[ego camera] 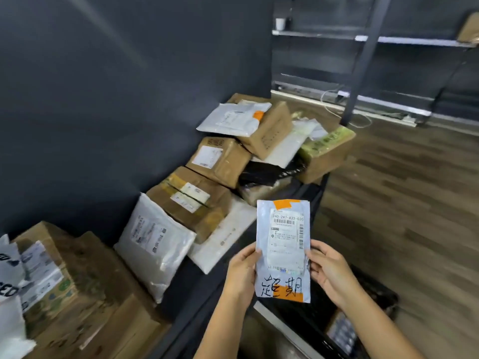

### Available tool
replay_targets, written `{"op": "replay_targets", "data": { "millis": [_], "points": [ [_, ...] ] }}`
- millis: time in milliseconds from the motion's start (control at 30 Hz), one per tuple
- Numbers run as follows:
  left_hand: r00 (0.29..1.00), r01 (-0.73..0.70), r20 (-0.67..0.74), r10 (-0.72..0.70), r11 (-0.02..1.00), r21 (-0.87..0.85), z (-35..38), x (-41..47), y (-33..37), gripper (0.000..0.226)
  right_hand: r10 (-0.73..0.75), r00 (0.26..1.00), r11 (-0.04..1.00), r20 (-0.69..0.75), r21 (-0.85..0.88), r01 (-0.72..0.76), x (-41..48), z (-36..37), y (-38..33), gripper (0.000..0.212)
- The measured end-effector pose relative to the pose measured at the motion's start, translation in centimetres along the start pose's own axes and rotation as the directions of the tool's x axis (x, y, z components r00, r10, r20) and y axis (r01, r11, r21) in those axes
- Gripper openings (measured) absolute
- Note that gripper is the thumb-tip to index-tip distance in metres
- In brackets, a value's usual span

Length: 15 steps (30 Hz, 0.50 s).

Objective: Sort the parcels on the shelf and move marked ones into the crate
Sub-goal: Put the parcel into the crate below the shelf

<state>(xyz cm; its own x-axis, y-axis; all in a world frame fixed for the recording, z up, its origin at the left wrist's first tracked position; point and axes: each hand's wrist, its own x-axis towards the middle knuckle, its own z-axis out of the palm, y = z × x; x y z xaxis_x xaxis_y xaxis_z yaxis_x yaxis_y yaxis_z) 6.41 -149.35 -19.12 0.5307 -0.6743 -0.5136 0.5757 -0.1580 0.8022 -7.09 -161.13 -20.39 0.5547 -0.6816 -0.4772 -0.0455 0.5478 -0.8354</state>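
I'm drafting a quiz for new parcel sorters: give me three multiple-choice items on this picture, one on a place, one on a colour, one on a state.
1. Where is the black crate? A. on the top shelf B. low, beneath the held mailer C. atop the parcel pile
2. The held mailer's tape is: A. blue B. orange C. red
3. What grips the mailer? A. both hands B. one hand alone C. nothing
Key: 1 B, it shows low beneath the arms; 2 B, orange tape crosses its top and bottom; 3 A, left hand and right hand pinch its side edges.
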Motion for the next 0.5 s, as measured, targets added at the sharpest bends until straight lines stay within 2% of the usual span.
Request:
{"op": "replay_targets", "data": {
  "millis": [100, 233, 367, 500],
  "points": [
    [0.994, 0.09, 0.057, -0.096, 0.992, 0.09, 4.8, -1.5, -4.5, 0.023, 0.015, 0.995, 1.0, -0.102, 0.021, -0.013, -2.9, -6.9, 1.2, 0.018],
    [0.972, 0.137, 0.15, -0.179, 0.957, 0.254, 10.1, -1.9, -10.0, 0.029, 0.037, 0.961, 0.999, -0.273, 0.034, -0.029, -6.9, -14.8, 4.0, 0.02],
    [0.932, 0.154, 0.224, -0.284, 0.873, 0.463, 14.7, -2.5, -16.0, 0.034, 0.111, 0.893, 0.99, -0.436, 0.129, -0.06, -11.7, -21.4, 7.2, 0.019],
    [0.901, 0.153, 0.268, -0.342, 0.828, 0.539, 18.1, -2.5, -20.1, 0.029, 0.176, 0.834, 0.978, -0.523, 0.187, -0.089, -13.8, -25.9, 8.6, 0.018]
  ]
}}
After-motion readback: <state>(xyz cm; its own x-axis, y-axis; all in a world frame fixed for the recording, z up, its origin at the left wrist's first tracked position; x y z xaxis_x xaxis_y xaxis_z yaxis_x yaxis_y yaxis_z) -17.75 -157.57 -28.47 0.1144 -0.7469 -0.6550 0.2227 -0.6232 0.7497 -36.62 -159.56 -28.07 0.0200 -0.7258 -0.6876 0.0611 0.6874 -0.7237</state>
